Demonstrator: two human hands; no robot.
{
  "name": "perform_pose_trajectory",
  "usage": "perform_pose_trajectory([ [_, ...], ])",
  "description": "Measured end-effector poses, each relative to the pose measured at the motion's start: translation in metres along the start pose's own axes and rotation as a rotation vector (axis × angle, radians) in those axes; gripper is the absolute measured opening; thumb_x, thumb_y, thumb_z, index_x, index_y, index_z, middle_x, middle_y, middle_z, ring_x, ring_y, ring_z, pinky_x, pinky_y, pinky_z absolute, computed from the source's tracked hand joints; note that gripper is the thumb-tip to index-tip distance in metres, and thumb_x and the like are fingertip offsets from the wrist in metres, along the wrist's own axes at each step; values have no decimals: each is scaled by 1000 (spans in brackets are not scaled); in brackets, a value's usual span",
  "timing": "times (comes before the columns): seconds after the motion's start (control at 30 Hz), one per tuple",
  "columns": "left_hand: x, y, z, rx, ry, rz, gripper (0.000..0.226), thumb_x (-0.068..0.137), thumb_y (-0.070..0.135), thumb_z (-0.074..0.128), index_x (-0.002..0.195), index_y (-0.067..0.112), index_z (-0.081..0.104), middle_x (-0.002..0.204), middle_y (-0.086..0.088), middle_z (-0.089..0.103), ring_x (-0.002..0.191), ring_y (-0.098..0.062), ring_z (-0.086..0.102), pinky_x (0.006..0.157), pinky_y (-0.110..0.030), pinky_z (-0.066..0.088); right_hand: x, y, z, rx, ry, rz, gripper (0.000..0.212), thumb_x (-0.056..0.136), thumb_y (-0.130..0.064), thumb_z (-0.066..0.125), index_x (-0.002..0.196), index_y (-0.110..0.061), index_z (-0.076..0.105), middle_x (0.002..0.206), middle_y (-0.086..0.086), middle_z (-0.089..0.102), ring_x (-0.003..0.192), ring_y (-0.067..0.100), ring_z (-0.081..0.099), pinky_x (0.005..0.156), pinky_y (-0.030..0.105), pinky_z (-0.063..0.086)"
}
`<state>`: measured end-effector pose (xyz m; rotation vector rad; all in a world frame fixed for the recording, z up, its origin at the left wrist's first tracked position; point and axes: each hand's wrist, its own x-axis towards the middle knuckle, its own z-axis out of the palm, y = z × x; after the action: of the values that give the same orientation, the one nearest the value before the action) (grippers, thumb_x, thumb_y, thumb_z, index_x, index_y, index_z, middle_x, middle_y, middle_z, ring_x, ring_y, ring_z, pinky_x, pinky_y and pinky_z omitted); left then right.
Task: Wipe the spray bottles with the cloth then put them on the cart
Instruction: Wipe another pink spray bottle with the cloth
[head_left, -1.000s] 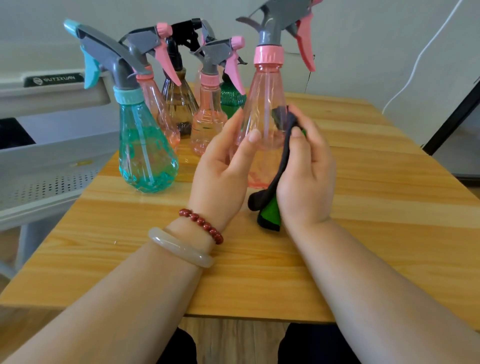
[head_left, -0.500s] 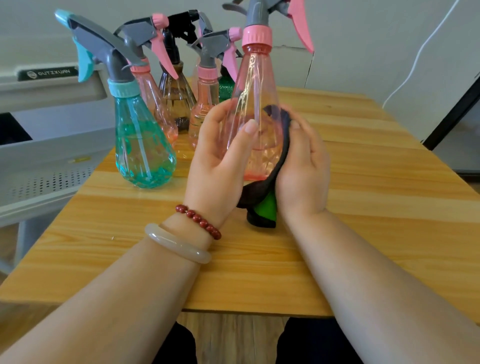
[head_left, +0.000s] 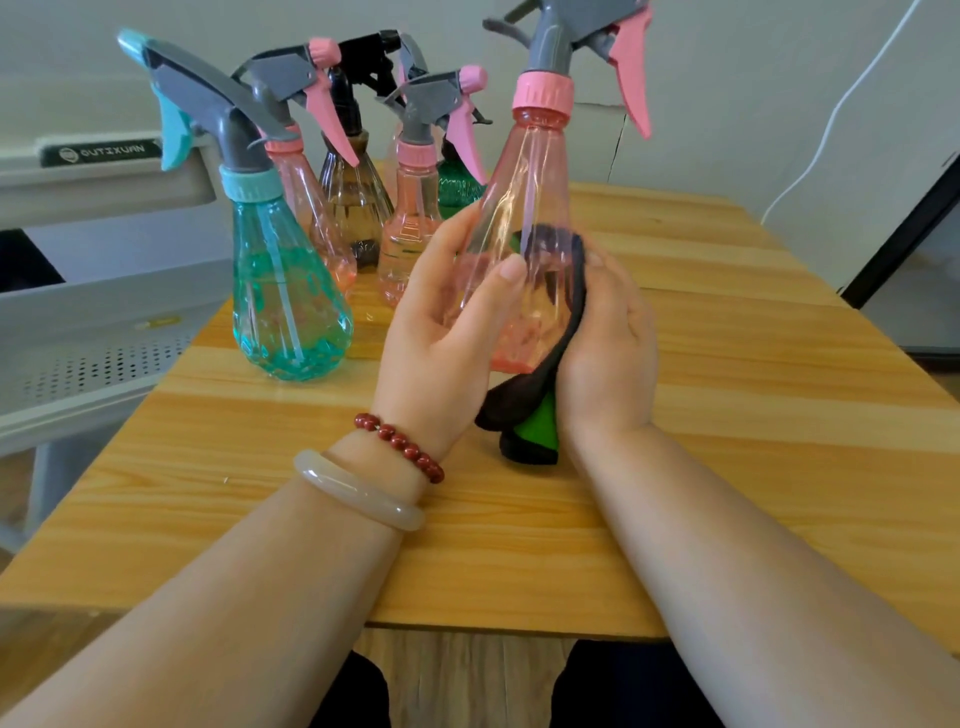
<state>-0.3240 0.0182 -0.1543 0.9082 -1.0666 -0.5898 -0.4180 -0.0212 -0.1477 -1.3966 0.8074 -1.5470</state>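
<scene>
My left hand (head_left: 441, 332) grips the body of a clear pink spray bottle (head_left: 524, 208) with a grey head and pink trigger, holding it upright above the wooden table (head_left: 727, 364). My right hand (head_left: 608, 343) presses a black and green cloth (head_left: 535, 421) against the bottle's right side; the cloth's loose end hangs down toward the tabletop. Behind stand a teal bottle (head_left: 285, 301), two more pink bottles (head_left: 306, 208) (head_left: 410, 234), a brown one (head_left: 353, 208) and a green one (head_left: 457, 189), partly hidden.
A grey metal cart (head_left: 93, 312) with a perforated shelf stands left of the table, its top tray (head_left: 104, 176) at bottle height. A white cable (head_left: 831, 119) runs down the wall at the right, beside a dark frame (head_left: 904, 234).
The pink bottle has been lifted off the table and tilted a little while the cloth slid up its right side. My left hand's grip has stayed on the bottle.
</scene>
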Motion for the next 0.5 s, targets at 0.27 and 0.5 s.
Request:
perform_pose_trajectory([
  [0.27, 1, -2, -2, 95, 17, 55, 50, 97, 29, 51, 140, 5, 48, 130, -2, 62, 120, -7, 59, 100, -24, 48, -5, 6, 1, -277, -37, -449, 42, 97, -14, 40, 133, 3, 54, 133, 3, 54, 130, 12, 49, 110, 22, 36],
  [0.5, 2, 0, -1, -46, 0, 6, 60, 92, 34, 49, 143, 2, 43, 136, -19, 56, 125, -28, 57, 103, -46, 49, -3, -5, 1, -15, -34, -1, 34, 102, -1, 32, 107, -3, 66, 84, -14, 69, 81, -10, 61, 71, 7, 43],
])
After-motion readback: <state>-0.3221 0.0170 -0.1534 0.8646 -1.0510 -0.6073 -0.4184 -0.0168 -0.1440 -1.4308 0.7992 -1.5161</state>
